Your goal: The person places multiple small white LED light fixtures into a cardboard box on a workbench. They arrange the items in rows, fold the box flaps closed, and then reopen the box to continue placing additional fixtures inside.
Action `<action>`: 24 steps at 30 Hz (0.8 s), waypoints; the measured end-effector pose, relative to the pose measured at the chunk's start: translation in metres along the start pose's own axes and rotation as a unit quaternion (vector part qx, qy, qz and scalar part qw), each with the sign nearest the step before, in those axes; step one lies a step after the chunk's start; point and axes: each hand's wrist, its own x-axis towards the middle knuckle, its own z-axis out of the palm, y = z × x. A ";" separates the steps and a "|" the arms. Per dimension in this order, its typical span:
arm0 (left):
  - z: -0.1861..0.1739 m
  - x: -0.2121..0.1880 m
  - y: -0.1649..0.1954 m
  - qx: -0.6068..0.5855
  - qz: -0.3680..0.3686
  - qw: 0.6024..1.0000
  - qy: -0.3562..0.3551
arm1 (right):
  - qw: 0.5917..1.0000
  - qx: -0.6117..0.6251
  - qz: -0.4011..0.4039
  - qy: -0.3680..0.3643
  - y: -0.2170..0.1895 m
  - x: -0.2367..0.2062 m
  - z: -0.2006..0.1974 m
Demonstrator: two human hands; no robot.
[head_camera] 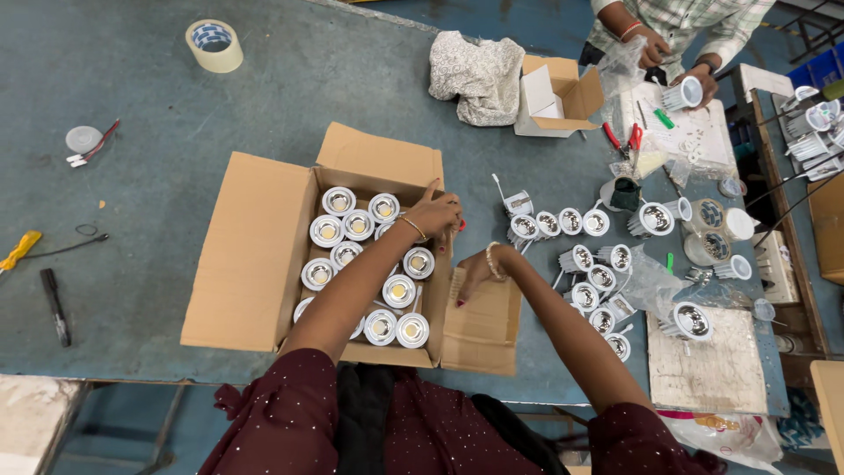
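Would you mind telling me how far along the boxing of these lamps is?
Done: many lamps stand in the box. In hand: the left hand reaches over its far right corner, the right hand rests on the flap. Left: loose lamps on the table.

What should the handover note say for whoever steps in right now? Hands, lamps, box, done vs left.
Left hand: over the open cardboard box, at its right wall; whether it grips a lamp cannot be told.
Right hand: resting on the box's right flap, holding nothing visible.
Done: round lamps in the box fill most of it, faces up, in rows.
Left: loose lamps on the table lie right of the box, in a row and a cluster.
Nearby: another person's hands hold a lamp at the far side; a small open carton and a tape roll sit on the table.
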 end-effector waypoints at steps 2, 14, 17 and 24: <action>0.001 -0.002 0.001 0.007 -0.001 1.000 0.002 | 0.997 -0.063 -0.022 0.029 0.004 0.007 0.008; 0.005 -0.003 0.002 -0.012 -0.025 0.999 0.015 | 0.840 -0.262 0.054 0.472 0.026 0.003 0.123; 0.006 -0.003 0.003 0.005 -0.023 1.000 0.007 | 0.890 -0.209 -0.071 0.398 0.031 -0.026 0.134; 0.014 0.000 0.001 0.010 -0.042 0.999 -0.013 | 0.958 -0.090 -0.073 0.263 0.050 -0.028 0.151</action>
